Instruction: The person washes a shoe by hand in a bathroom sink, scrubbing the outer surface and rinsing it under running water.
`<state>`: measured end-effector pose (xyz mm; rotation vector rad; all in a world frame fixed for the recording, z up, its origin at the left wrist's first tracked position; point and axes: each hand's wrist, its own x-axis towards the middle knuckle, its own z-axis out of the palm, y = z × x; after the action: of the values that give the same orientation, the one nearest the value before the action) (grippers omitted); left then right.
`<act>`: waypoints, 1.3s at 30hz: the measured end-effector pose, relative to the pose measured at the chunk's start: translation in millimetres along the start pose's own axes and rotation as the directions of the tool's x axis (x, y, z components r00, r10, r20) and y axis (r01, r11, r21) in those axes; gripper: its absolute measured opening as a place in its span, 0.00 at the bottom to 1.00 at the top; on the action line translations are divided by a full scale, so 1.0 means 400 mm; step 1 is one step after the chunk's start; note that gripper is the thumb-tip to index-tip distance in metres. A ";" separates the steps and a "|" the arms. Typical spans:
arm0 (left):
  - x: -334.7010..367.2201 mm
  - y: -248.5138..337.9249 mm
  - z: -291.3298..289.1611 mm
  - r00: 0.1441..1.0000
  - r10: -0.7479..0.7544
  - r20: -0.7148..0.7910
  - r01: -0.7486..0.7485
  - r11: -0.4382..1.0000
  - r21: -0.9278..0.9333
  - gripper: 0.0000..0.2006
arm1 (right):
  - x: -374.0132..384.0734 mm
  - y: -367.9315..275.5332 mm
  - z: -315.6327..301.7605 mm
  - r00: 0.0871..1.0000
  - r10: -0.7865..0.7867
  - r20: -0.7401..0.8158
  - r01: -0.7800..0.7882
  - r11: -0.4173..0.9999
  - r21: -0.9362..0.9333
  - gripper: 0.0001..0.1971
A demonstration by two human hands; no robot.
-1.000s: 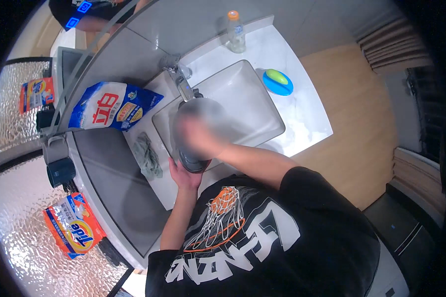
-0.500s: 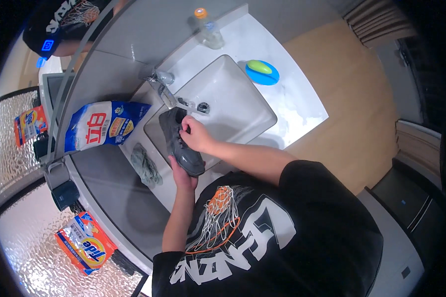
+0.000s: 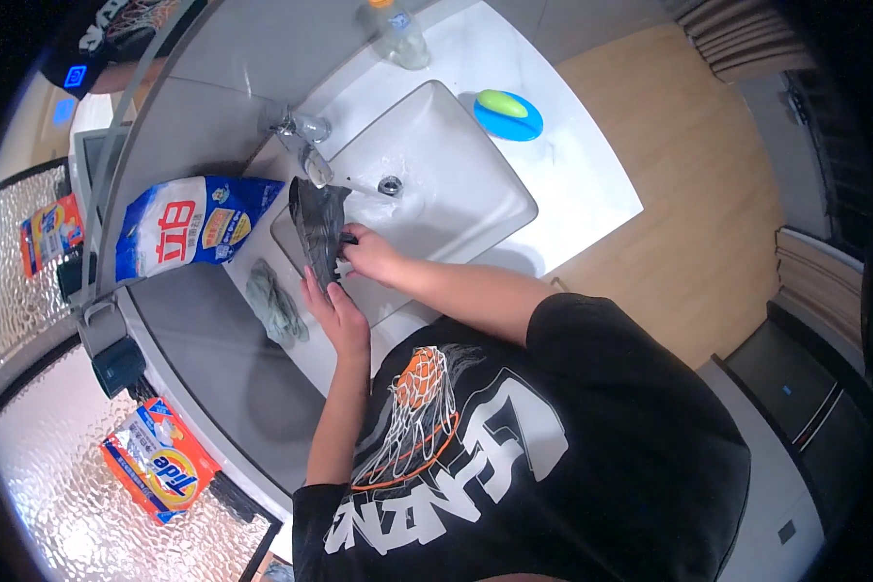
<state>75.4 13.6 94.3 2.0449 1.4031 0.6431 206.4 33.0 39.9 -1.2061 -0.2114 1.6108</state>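
Note:
A dark grey shoe is tilted on its side over the left part of the white sink, its upper end just under the tap. My left hand supports the shoe at its lower end, fingers laid along its side. On the shoe's right side my right hand is closed, pinching a dark part near the lacing; exactly which part is hard to see. A thin stream of water runs from the tap toward the drain, close beside the shoe.
A blue and white detergent bag stands left of the sink, a grey-green cloth below it. Green soap sits on a blue dish at the right. A clear bottle with an orange cap stands behind. An orange packet lies lower left.
The shoe has turned from showing its top to lying more on its side. My right hand has shifted lower along it, and my left fingers have moved up onto its side. The view has shifted slightly.

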 end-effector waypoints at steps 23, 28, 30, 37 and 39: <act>0.012 0.024 0.025 0.766 -0.569 0.299 0.535 0.306 -0.788 0.24 | -0.019 0.034 -0.016 0.920 -0.378 -0.100 0.336 0.895 -0.293 0.19; 0.015 0.066 0.042 0.660 -0.508 0.553 0.640 -0.004 -0.768 0.30 | -0.064 -0.026 -0.017 0.783 -0.611 -0.117 0.424 0.662 -0.618 0.20; 0.013 0.048 0.060 0.658 -0.441 0.610 0.640 -0.098 -0.762 0.32 | -0.083 -0.051 -0.020 0.773 -0.632 -0.047 0.392 0.534 -0.749 0.19; 0.000 0.044 0.071 0.616 -0.303 0.727 0.701 -0.211 -0.681 0.35 | -0.159 -0.117 -0.008 0.847 -0.530 0.039 0.298 0.413 -0.860 0.18; 0.002 0.028 0.083 0.586 -0.289 0.757 0.721 -0.241 -0.650 0.35 | -0.161 -0.113 -0.013 0.840 -0.542 0.038 0.295 0.397 -0.869 0.17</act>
<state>105.2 4.9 78.1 0.1698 0.9029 0.5137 234.2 -2.1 105.2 -1.8923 -1.1856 0.8091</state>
